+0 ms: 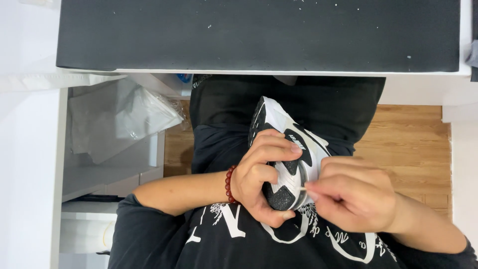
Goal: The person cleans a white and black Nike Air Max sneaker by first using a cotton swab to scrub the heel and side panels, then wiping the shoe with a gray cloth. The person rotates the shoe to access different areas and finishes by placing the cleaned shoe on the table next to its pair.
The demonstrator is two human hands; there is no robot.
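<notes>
Below the black mat [259, 35], left hand [259, 182] grips a sneaker [291, 159], right hand [348, 194] perhaps pinching a swab.

place: likely home workroom | cues: white desk [423, 84], black mat [249, 35], wood floor [408, 144]

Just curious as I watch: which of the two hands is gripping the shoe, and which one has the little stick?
The left hand, the one with a red bead bracelet at its wrist, wraps around the black-and-white shoe. The right hand pinches a thin pale stick against the sole.
</notes>
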